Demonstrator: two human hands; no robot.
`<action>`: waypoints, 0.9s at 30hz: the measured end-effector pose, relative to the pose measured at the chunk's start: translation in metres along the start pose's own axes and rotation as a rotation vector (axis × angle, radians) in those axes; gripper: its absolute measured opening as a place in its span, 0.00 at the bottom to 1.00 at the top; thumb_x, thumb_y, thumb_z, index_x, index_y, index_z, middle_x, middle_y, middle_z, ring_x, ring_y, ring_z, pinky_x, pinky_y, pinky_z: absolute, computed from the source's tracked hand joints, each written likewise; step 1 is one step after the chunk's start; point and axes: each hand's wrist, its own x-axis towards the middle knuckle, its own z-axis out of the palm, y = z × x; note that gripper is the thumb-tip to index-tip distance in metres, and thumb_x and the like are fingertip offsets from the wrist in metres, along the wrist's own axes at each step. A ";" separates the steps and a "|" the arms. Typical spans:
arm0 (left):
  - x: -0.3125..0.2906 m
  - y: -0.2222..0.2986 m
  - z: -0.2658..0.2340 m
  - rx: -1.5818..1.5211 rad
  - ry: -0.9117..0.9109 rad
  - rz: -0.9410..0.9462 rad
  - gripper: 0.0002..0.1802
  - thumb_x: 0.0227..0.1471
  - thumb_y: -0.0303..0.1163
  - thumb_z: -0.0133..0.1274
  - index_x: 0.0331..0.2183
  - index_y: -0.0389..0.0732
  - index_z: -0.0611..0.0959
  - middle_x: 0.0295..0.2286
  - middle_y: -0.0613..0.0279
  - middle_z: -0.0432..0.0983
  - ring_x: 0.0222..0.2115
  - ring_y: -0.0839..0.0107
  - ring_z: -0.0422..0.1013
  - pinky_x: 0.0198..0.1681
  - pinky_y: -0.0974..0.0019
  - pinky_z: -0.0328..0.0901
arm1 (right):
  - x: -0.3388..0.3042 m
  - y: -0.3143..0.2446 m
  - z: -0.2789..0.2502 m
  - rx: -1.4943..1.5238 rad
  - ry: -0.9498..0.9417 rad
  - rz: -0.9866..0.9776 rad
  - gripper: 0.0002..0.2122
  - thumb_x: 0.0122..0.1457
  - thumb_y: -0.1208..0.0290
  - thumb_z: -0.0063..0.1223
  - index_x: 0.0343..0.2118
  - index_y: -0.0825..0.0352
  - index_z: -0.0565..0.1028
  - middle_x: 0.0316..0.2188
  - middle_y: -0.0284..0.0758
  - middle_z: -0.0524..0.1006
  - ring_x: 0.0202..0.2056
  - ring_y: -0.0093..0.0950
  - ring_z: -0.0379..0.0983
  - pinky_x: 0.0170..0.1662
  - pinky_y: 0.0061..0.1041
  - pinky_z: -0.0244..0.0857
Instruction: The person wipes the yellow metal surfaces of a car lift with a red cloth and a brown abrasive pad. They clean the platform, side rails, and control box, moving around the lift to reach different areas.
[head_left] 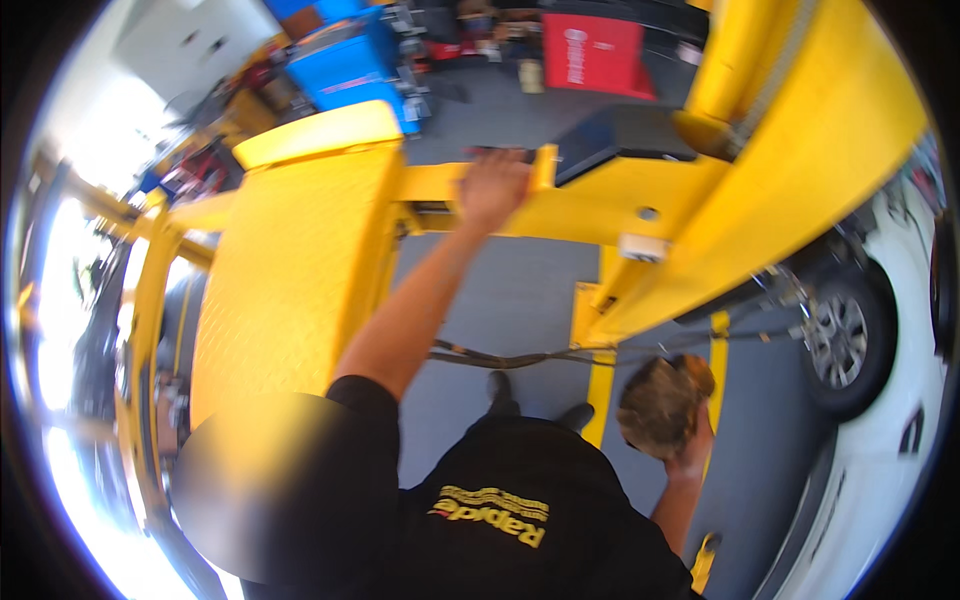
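Observation:
My left hand (495, 190) reaches forward onto a yellow crossbeam (430, 183) of a vehicle lift. Its fingers bend over the beam's far edge, beside a small dark part, and their tips are hidden. Low on the right, my right hand (690, 445) holds a rounded brownish-grey thing (660, 405) with an orange-brown side. Blur keeps me from telling its kind. The fingers beneath it are mostly hidden. Left of my left forearm lies a wide yellow lift runway (290, 270).
A thick yellow post (790, 210) slants up on the right. Dark hoses (530, 358) cross low ahead of my feet. A white car with its wheel (845, 340) stands at right. Blue (345, 65) and red cabinets (597, 55) are at the back.

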 end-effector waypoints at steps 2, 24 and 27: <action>-0.003 0.030 0.007 -0.233 0.053 -0.110 0.16 0.64 0.40 0.53 0.50 0.43 0.81 0.61 0.54 0.75 0.62 0.51 0.70 0.65 0.45 0.62 | 0.013 0.001 -0.026 0.005 0.004 0.012 0.28 0.76 0.52 0.46 0.68 0.69 0.67 0.63 0.41 0.74 0.60 0.39 0.75 0.64 0.42 0.70; -0.048 -0.007 -0.019 -0.135 0.014 -0.333 0.29 0.66 0.48 0.51 0.60 0.40 0.80 0.64 0.55 0.72 0.66 0.52 0.63 0.72 0.43 0.52 | 0.061 -0.065 -0.002 -0.077 -0.353 0.240 0.30 0.78 0.50 0.39 0.74 0.64 0.59 0.69 0.40 0.67 0.67 0.40 0.68 0.68 0.43 0.65; -0.046 -0.042 -0.017 -0.178 0.079 -0.483 0.27 0.65 0.47 0.51 0.56 0.39 0.83 0.59 0.54 0.77 0.63 0.50 0.68 0.69 0.43 0.55 | 0.061 -0.068 -0.007 -0.065 -0.310 0.207 0.30 0.78 0.49 0.39 0.74 0.64 0.59 0.69 0.40 0.67 0.67 0.40 0.68 0.68 0.43 0.65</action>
